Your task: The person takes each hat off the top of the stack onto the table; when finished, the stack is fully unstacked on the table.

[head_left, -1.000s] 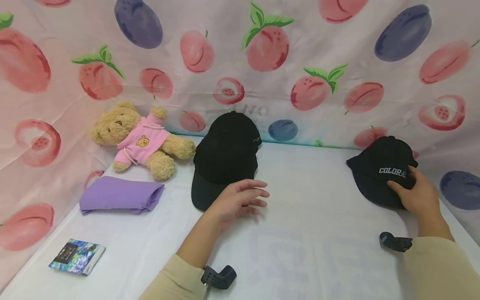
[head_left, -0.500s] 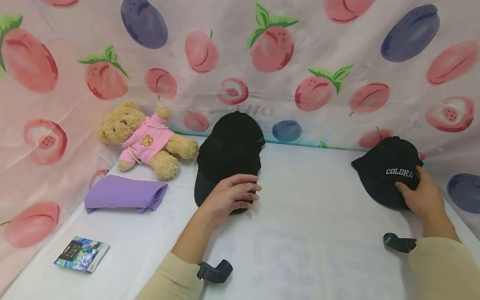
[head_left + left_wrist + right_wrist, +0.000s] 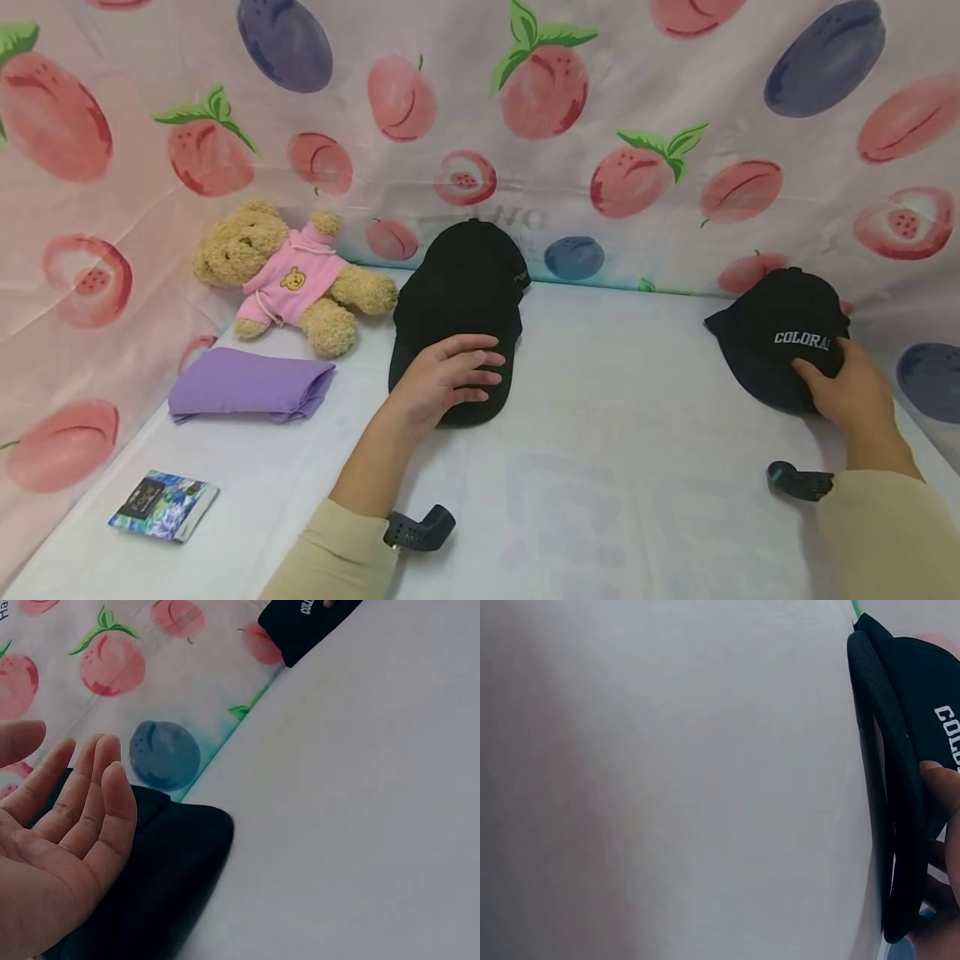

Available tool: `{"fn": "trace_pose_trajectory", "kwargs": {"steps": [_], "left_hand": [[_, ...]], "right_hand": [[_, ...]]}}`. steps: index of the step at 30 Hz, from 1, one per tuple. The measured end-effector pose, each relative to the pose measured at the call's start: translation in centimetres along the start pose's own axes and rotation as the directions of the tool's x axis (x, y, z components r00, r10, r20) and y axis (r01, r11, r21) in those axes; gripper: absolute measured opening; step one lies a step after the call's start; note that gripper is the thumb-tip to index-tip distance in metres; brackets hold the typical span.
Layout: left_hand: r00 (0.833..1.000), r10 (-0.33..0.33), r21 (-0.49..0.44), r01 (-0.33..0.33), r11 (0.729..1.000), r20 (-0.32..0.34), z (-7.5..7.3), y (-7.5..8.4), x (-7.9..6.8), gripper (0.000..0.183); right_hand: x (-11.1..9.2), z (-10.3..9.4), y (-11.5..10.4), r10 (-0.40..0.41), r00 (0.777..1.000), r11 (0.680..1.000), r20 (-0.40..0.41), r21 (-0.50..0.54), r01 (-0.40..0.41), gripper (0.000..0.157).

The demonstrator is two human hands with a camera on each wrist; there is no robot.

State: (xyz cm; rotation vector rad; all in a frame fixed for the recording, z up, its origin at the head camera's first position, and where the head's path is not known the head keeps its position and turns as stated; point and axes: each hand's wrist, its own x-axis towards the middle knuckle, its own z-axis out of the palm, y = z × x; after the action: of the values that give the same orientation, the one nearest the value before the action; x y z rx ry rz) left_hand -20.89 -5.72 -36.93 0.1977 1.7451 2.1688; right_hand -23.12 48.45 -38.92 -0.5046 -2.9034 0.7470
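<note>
What looks like two overlapping black caps [image 3: 457, 292] lie at the middle back, brims toward me. My left hand [image 3: 450, 379] is over the front brim, fingers loosely spread and slightly bent, holding nothing. In the left wrist view the left palm [image 3: 60, 855] shows beside the dark cap brim [image 3: 187, 855]; I cannot tell whether they touch. At the right, my right hand [image 3: 858, 400] grips a black cap [image 3: 780, 333] with white lettering starting "COLORA". The right wrist view shows the thumb [image 3: 939, 780] on the cap's front, near the brim [image 3: 889, 787]; some fingers are partly hidden.
A teddy bear [image 3: 292, 275] in a pink top lies at the back left. Before it are a folded purple cloth [image 3: 251, 385] and a small colourful packet [image 3: 165, 506]. A fruit-print curtain [image 3: 555, 175] backs the white table [image 3: 615, 467].
My left hand has moved left, from beside the brim of the middle caps to over it. The right hand keeps its hold on the lettered cap, nearly still. The head view shifted slightly.
</note>
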Motion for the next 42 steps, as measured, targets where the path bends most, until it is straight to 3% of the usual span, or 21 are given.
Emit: {"fn": "trace_pose_trajectory", "kwargs": {"steps": [16,25,35,42], "left_hand": [[0.99,0.066,-0.045,-0.072,0.996,-0.126,-4.4,2.0,-1.1,0.036],[0.975,0.055,-0.074,-0.073,0.995,-0.214,-6.5,2.5,-1.6,0.034],[0.96,0.036,-0.055,-0.054,0.997,-0.279,-7.4,2.3,-1.7,0.035],[0.934,0.019,-0.003,-0.021,1.0,-0.357,-7.9,2.5,-1.9,0.044]], "right_hand": [[0.2,0.0,-0.1,0.06,0.998,0.998,0.015,-0.016,-0.06,0.086],[0.3,-0.3,0.3,0.069,0.997,0.997,0.021,-0.023,-0.069,0.085],[0.5,-0.3,0.3,0.086,0.996,0.996,0.025,-0.028,-0.086,0.087],[0.8,-0.4,0.7,0.071,0.997,0.997,0.006,-0.041,-0.071,0.087]]}}
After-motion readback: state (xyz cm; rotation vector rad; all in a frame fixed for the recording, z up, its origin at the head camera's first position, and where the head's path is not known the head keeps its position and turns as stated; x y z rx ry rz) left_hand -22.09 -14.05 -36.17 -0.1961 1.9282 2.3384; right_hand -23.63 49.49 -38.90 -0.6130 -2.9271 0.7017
